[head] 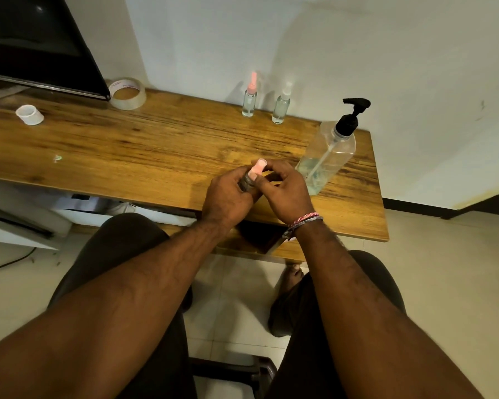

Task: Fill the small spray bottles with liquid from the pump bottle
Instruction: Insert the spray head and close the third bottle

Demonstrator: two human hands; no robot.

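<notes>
Both hands meet at the front edge of the table (pixel 156 145), on one small spray bottle (pixel 249 177). Left hand (pixel 228 197) has its fingers curled around the bottle body, which is mostly hidden inside the grip. Right hand (pixel 285 194) pinches the pink cap (pixel 258 167) with thumb and fingertips.

Key relation: the bottle's long axis tilts up and away from the person, cap end pointing toward the wall. The cap sticks out just above the left fingers, right in the right hand's pinch. So the right hand works the top and the left just holds steady. My guess is the top is being twisted or pulled; can't tell whether it's going on or coming off, or how full this bottle is.

The pump bottle (pixel 327 151) stands just beyond the right hand, the nearer hand to it; black pump head up, liquid low.

Count:
- small spray bottles: 3. One in hand, two upright by the wall: pink-topped bottle (pixel 249 100) and white-topped bottle (pixel 281 106), near each other, both holding clear liquid
- pump bottles: 1
- tape rolls (pixel 127 93): 1
- loose white cap (pixel 29 114): 1, far left
</notes>
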